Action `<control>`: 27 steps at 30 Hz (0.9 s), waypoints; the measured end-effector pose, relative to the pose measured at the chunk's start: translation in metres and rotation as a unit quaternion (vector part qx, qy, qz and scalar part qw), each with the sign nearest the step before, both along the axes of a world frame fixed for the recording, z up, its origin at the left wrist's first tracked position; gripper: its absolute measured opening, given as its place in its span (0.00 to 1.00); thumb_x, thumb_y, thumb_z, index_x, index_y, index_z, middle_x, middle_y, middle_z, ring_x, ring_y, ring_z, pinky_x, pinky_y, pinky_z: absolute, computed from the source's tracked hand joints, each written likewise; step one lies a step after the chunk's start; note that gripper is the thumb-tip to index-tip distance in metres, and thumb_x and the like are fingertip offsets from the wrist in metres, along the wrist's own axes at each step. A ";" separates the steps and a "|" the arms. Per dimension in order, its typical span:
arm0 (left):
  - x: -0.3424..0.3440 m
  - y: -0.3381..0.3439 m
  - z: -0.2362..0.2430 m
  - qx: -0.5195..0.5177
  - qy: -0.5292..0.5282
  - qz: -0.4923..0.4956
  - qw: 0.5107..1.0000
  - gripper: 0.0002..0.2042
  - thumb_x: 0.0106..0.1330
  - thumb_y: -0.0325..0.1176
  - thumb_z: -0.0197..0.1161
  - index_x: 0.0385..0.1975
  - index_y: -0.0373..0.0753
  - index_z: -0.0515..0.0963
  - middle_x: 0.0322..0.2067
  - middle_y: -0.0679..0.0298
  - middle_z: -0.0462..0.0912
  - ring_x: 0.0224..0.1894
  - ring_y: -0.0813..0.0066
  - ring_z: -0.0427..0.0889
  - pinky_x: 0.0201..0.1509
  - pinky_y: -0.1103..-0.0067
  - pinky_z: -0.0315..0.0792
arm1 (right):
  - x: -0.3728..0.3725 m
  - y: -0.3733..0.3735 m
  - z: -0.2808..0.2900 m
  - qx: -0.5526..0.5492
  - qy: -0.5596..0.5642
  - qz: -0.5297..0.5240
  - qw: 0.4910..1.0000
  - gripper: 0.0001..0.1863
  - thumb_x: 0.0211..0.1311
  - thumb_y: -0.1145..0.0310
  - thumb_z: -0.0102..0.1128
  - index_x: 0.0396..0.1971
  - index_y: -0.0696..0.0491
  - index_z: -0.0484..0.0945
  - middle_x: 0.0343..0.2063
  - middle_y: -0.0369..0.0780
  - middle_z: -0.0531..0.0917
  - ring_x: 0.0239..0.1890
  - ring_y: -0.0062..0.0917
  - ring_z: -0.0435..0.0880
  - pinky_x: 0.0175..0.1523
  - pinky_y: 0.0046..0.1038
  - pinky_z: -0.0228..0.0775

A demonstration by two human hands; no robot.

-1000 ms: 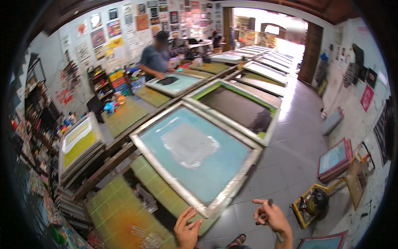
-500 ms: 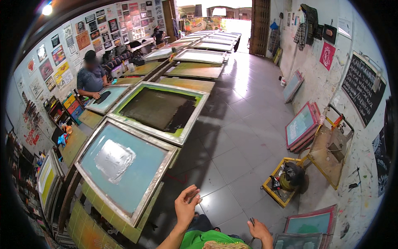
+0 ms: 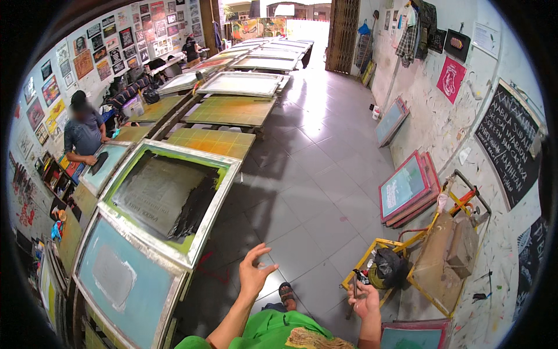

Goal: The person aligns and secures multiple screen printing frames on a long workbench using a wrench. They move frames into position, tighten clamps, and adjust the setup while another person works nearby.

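1. The left hand is raised in the air over the grey tiled floor, palm turned inward, fingers spread apart and slightly curled; it holds nothing and touches nothing.
2. Nearest to that hand is the green-edged printing screen with a metal frame, lying flat on the long table to the hand's left and a little ahead; the frame's near corner is close to the hand but apart from it. Dark ink is smeared across the screen's mesh.
3. Just nearer the person, on the same table row, lies a blue screen with a pale patch in its middle; it sits to the lower left of the left hand, apart from it.
4. The right hand is lower and to the right, fingers closed together around a thin dark tool that stands roughly upright in the grip; what kind of tool it is cannot be told.
5. Just beyond the right hand stands a yellow metal frame cart holding a dark bag and a wooden board.
6. Framed screens in red and blue lean against the right wall, well apart from both hands.
7. Another person in a grey shirt bends over a screen on the far left table, hands on that frame.
8. A sandalled foot shows on the floor between the two hands.
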State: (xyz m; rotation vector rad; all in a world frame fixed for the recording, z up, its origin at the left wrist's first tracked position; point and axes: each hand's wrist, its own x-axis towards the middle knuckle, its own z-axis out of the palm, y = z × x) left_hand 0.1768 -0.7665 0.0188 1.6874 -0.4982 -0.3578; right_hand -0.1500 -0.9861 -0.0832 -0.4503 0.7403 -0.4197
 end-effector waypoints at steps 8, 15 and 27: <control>0.082 -0.201 0.019 -0.092 0.091 -0.136 0.982 0.17 0.72 0.22 0.67 0.59 0.26 0.77 0.57 0.51 0.85 0.53 0.61 0.90 0.52 0.76 0.86 | 0.065 -0.132 -0.011 0.211 -0.170 -0.165 0.948 0.29 0.66 0.60 0.47 0.59 0.67 0.75 0.50 0.49 0.83 0.46 0.39 0.78 0.41 0.34 0.73; 0.167 -0.352 -0.019 -0.064 0.385 -0.085 0.917 0.36 0.84 0.58 0.41 0.76 0.30 0.57 0.61 0.48 0.83 0.61 0.53 0.85 0.61 0.65 0.81 | 0.089 -0.271 -0.153 0.396 -0.032 -0.335 0.854 0.26 0.72 0.48 0.45 0.48 0.57 0.78 0.37 0.42 0.79 0.38 0.31 0.77 0.35 0.31 0.67; 0.358 -0.551 0.040 -0.478 0.500 -0.056 0.720 0.40 0.79 0.64 0.46 0.77 0.36 0.60 0.76 0.52 0.64 0.77 0.53 0.64 0.78 0.53 0.62 | 0.267 -0.667 -0.052 0.159 0.077 -0.297 0.938 0.36 0.76 0.39 0.32 0.60 0.56 0.71 0.44 0.45 0.84 0.39 0.35 0.84 0.37 0.37 0.66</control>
